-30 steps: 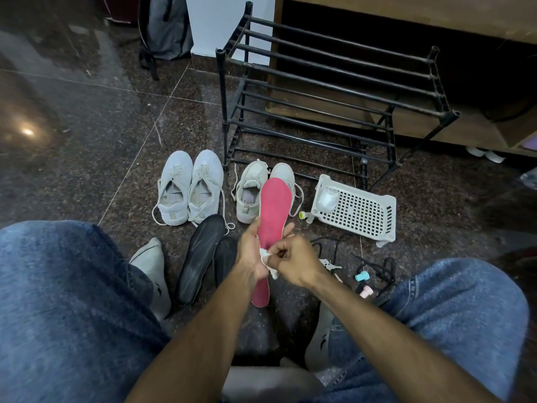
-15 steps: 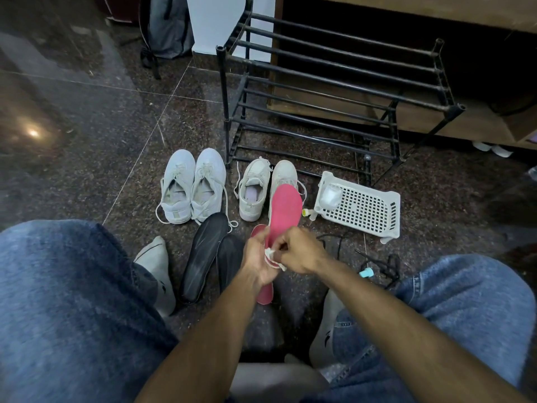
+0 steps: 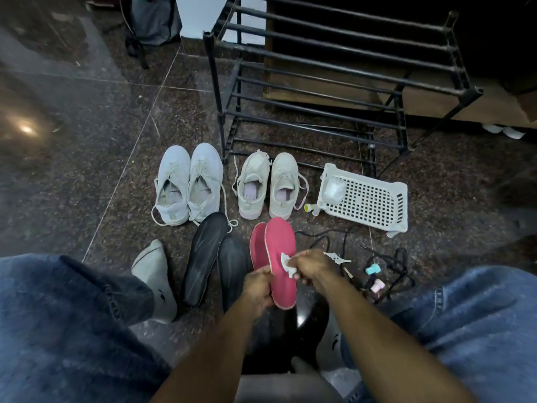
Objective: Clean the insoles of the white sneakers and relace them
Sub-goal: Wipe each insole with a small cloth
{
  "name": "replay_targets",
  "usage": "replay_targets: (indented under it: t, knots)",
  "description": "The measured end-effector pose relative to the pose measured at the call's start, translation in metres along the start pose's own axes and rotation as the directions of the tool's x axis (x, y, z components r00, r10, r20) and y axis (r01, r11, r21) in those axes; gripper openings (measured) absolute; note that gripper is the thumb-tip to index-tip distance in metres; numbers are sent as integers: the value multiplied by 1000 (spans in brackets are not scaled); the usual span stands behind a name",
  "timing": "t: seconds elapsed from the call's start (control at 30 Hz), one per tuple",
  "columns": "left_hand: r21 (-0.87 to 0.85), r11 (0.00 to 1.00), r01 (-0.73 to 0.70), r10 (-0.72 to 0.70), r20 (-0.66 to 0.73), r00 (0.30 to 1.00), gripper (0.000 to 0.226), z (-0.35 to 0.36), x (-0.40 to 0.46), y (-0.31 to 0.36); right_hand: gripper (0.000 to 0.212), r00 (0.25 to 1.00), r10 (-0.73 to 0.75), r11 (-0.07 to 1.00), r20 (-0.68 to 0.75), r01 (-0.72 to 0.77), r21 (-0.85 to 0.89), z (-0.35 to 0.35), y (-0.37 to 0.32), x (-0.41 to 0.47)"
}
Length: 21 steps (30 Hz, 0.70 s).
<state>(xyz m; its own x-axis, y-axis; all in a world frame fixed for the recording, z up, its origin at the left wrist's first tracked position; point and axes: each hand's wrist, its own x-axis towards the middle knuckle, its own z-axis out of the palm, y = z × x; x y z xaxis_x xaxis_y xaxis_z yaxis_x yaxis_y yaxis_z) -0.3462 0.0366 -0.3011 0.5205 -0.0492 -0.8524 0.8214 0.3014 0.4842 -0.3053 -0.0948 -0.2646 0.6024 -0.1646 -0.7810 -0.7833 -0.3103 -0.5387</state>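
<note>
Gripping a pink insole [image 3: 280, 257], left hand [image 3: 259, 289] faces right hand [image 3: 312, 264] pinching a wipe [image 3: 287, 264] beside black insoles [image 3: 203, 257]

You're sitting in a home entryway: a polished stone floor [image 3: 87, 141], a black shoe rack [image 3: 334, 82] against wooden furniture [image 3: 479, 112], sneakers [image 3: 189, 184] lined up before it, a backpack [image 3: 154, 18] in the corner.
</note>
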Motion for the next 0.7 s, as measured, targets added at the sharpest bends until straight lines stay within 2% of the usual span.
replay_targets:
  t: [0.07,0.17,0.27,0.4,0.53,0.7]
  knots:
    - [85,996,27,-23,-47,999,29,-5,5,-6,15,998,32,999,-59,-33,-4,12,14,12]
    - [219,976,11,30,-183,983,27,-20,24,-10,9,990,58,998,-131,-55,30,17,28,26]
    - [372,926,61,95,-386,918,27,-42,43,-10,7,979,43,999,-199,-47,-16,10,32,42]
    - [359,920,159,81,-570,818,33,-65,56,-10,4,981,52,996,-189,-64,-56,5,32,66]
    - [332,928,171,50,-564,824,43,-81,73,-14,4,983,53,995,-175,-66,-72,15,35,87]
    - [399,891,217,46,-555,830,54,-87,87,-15,13,963,15,979,-269,-69,-193,26,51,100]
